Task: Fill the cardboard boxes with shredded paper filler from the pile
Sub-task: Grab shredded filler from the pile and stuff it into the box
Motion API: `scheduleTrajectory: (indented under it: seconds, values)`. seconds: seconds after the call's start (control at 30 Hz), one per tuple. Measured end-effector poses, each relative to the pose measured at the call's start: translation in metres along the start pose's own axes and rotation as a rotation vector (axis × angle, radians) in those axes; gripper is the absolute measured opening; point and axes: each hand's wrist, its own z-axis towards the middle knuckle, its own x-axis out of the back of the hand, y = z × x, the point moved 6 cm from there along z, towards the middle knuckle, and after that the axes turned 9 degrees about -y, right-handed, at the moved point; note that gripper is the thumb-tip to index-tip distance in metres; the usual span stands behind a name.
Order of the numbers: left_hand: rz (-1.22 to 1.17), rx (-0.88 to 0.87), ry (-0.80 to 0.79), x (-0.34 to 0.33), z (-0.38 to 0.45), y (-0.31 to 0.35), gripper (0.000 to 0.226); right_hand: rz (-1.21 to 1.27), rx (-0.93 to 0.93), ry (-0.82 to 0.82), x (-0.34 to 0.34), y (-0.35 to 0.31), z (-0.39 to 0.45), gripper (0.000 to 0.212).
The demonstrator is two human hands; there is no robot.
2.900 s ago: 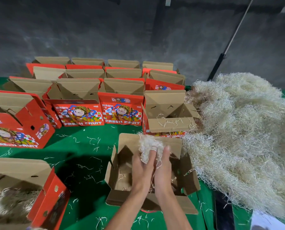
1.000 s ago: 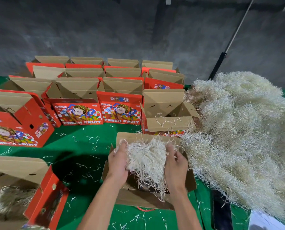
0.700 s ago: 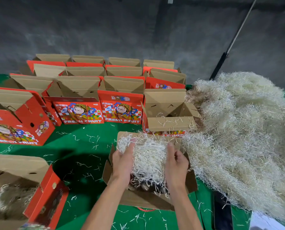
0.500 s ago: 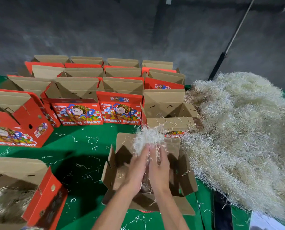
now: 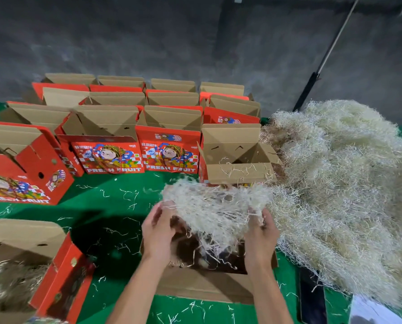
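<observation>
Grey concrete wall [image 5: 148, 38] fills the top of the frame, with a pole [image 5: 328, 52] leaning on it at upper right. Green surface [image 5: 97, 206] runs across the middle and bottom, scattered with loose paper shreds. Big pile of shredded paper filler [image 5: 340, 188] takes up the right side of the frame. Rows of open red cardboard boxes [image 5: 134, 127] printed FRESH FRUIT stand at centre left to upper centre; one open box [image 5: 237, 160] sits just beside the pile. Partly filled box [image 5: 31, 272] at lower left, shreds visible inside. Open box [image 5: 207, 284] at lower centre, directly under the hands. Clump of filler [image 5: 216, 209] is held above that box, stretched out between both hands. Left hand [image 5: 159, 232] grips the clump's left edge, fingers curled. Right hand [image 5: 260, 232] grips the right edge, fingers curled. Hands are spread apart.
</observation>
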Motion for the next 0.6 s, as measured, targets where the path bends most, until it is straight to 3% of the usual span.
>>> scheduleTrajectory:
  seconds: [0.1,0.17,0.23,0.3,0.33,0.4,0.47,0.5,0.53,0.6]
  values:
    - [0.128,0.084,-0.272,-0.037,-0.014,-0.015,0.056,-0.064,-0.039,-0.375,-0.045,-0.004,-0.018,0.057]
    - [0.281,0.060,-0.196,-0.040,-0.018,-0.024,0.035,-0.098,-0.010,-0.516,-0.067,-0.002,-0.030,0.060]
    - [0.240,0.014,-0.048,-0.021,-0.012,-0.012,0.027,-0.058,0.013,-0.392,-0.048,-0.008,-0.021,0.041]
    - [0.076,-0.029,0.095,0.007,-0.007,0.002,0.028,-0.004,0.000,-0.215,-0.013,-0.010,-0.009,0.045]
    - [-0.002,-0.047,0.079,0.014,-0.005,0.006,0.032,0.011,-0.026,-0.170,0.001,-0.007,-0.006,0.050]
    - [-0.005,0.042,-0.112,-0.007,-0.009,0.002,0.057,-0.066,-0.106,-0.272,-0.005,-0.005,-0.015,0.077]
    - [0.139,0.170,-0.267,-0.039,-0.023,-0.016,0.087,-0.183,-0.113,-0.523,-0.041,-0.003,-0.037,0.080]
    - [0.213,0.187,-0.247,-0.045,-0.026,-0.021,0.083,-0.206,-0.104,-0.601,-0.055,-0.002,-0.044,0.066]
    - [0.262,0.166,-0.199,-0.044,-0.025,-0.021,0.062,-0.194,-0.066,-0.627,-0.061,-0.004,-0.046,0.050]
    - [0.253,0.148,-0.079,-0.028,-0.020,-0.013,0.039,-0.167,0.073,-0.463,-0.046,-0.016,-0.034,0.034]
